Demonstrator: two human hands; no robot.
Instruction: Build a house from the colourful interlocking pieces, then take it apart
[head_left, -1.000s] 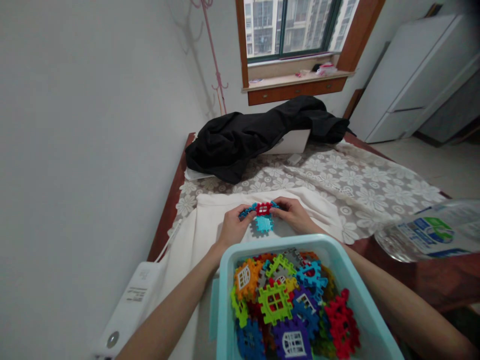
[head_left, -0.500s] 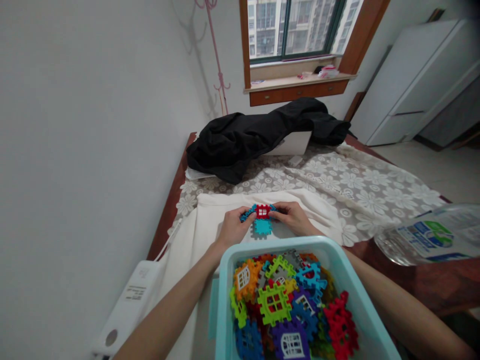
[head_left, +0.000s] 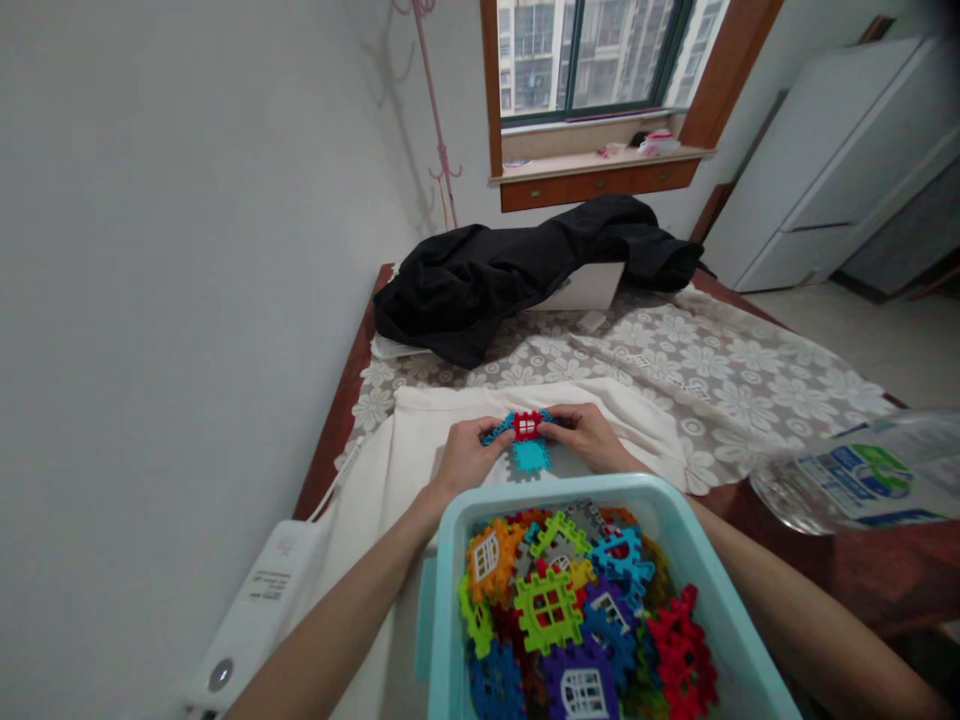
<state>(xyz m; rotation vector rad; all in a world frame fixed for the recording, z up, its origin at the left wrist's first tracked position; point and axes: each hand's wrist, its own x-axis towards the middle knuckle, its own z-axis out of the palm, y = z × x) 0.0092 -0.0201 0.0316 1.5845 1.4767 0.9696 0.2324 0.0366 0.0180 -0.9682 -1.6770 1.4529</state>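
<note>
Left hand point(head_left: 466, 458) and right hand point(head_left: 586, 433) both grasp the block assembly point(head_left: 525, 436) between them, long axis left-right at frame centre.

Both forearms stretch forward, bare. The left hand point(head_left: 466, 458) and right hand point(head_left: 589, 436) meet at the fingertips, fingers curled in a pinch.

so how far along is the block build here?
Early. Done: a small cluster of a red window piece and blue pieces is joined. In hand: the left hand and right hand hold that cluster between them above the white cloth. Left: the teal bin in front holds a heap of loose blocks in many colours, unattached.
</note>
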